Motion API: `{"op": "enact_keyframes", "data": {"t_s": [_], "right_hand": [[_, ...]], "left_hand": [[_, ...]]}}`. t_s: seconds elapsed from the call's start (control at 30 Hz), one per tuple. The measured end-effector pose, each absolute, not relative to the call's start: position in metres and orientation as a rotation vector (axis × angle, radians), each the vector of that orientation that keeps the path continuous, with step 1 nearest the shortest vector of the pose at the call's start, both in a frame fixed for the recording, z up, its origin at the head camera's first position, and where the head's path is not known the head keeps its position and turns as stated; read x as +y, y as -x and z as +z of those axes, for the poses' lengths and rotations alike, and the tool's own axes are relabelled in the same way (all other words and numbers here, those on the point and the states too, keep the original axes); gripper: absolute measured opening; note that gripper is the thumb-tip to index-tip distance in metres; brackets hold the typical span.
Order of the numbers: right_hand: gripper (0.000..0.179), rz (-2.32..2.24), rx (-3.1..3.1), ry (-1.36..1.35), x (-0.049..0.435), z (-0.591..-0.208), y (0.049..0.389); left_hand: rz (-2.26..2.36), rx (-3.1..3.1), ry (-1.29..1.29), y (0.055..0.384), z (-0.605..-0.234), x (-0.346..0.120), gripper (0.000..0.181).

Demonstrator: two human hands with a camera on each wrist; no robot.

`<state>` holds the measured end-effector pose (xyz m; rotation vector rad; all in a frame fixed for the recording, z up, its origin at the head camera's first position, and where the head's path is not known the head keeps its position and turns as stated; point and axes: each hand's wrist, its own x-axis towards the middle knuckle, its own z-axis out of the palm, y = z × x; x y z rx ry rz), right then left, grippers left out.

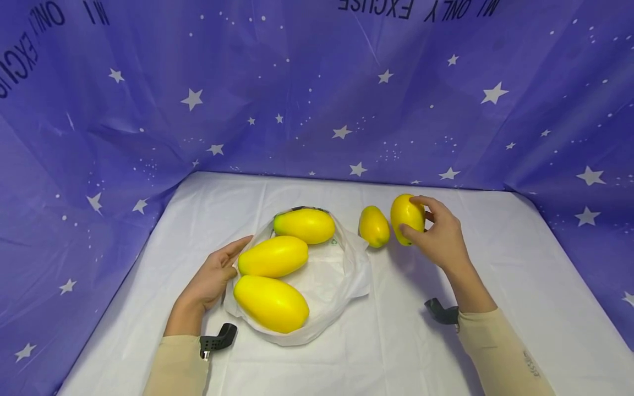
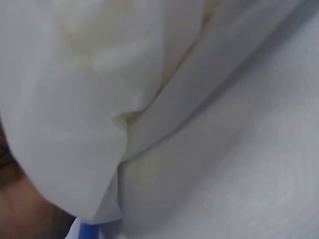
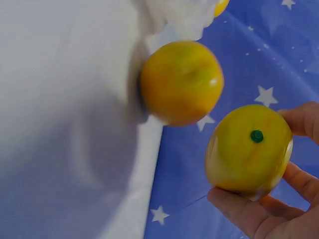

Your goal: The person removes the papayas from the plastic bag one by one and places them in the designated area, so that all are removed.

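Note:
My right hand (image 1: 438,231) grips a yellow papaya (image 1: 407,213) between thumb and fingers, above the cloth at the right. In the right wrist view its green stem nub (image 3: 256,136) faces the camera. Just left of it, another yellow papaya (image 1: 374,226) lies on the cloth. My left hand (image 1: 212,275) holds the left side of a white plastic bag (image 1: 329,305), whose mouth is spread wide. Three papayas lie in it: a back one (image 1: 304,225), a middle one (image 1: 273,256) and a front one (image 1: 271,303). The bag hides most of the left fingers in the left wrist view.
White cloth (image 1: 396,341) covers the table. Purple sheeting with white stars (image 1: 317,99) stands behind and at both sides. A black wrist mount (image 1: 218,340) is on the left arm and another (image 1: 441,311) on the right.

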<state>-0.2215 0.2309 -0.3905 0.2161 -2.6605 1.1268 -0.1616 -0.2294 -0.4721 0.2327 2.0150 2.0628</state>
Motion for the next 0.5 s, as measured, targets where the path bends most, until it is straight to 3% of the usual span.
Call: {"op": "enact_keyframes", "data": {"t_s": [0.5], "right_hand": [[0.063,1.038,-2.879,-0.044,0.248,-0.423,0.237]], "left_hand": [[2.056,2.028,-0.216,0.161,-0.472,-0.228,0.079]]}}
